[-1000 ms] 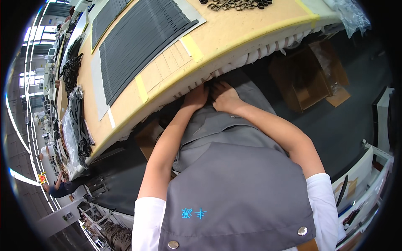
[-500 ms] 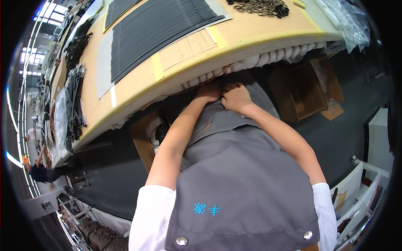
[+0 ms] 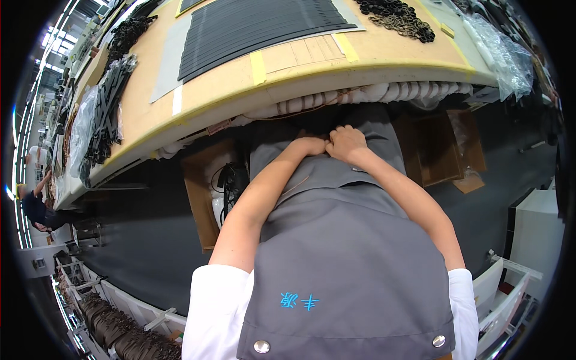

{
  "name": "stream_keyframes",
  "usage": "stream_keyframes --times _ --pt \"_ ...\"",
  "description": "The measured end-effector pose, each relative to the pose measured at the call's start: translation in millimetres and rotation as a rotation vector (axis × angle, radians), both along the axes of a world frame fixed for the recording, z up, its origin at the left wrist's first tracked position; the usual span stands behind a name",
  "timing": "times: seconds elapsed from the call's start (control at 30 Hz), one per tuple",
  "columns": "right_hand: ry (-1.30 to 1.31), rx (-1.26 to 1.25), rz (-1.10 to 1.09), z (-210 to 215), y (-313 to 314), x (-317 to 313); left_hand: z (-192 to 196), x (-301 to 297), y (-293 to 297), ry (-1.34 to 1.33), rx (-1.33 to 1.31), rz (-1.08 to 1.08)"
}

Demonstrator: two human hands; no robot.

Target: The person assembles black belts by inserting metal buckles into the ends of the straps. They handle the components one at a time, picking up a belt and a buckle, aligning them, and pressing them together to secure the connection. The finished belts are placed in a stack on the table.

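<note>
Both of my hands are together over the lap of my grey apron (image 3: 354, 234), below the table's front edge. My right hand (image 3: 348, 144) is closed, its fingers curled and their tips against the other hand. My left hand (image 3: 311, 145) meets it from the left, closed too, with its fingers partly hidden. Whatever lies between them, if anything, is too small or covered to make out. Beyond them on the table is a row of dark flat strips (image 3: 258, 36), laid side by side on a pale sheet.
The padded table edge (image 3: 288, 81) curves above my hands, with a wrapped white roll (image 3: 384, 94) beneath. Metal rings (image 3: 399, 21) and bundled black straps (image 3: 111, 114) lie on top. Cardboard boxes (image 3: 195, 204) flank my legs. A person (image 3: 39, 207) stands far left.
The view has shifted, so the table sits higher in the picture. My hands stay together on my lap; the left one has turned slightly and shows more of its back.
</note>
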State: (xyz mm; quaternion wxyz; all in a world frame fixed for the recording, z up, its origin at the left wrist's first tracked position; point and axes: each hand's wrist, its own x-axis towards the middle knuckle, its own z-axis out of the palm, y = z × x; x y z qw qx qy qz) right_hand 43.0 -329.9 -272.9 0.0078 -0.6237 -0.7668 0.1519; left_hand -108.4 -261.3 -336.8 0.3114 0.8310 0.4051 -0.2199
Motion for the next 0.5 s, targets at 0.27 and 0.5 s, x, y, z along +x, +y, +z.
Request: stream_keyframes --times 0.27,0.5 --pt "0.015 0.306 0.034 -11 -29 23 5 14 -11 -0.014 -0.005 0.007" --pt "0.132 0.501 -0.030 -25 -42 32 11 11 -17 -0.048 0.082 -0.006"
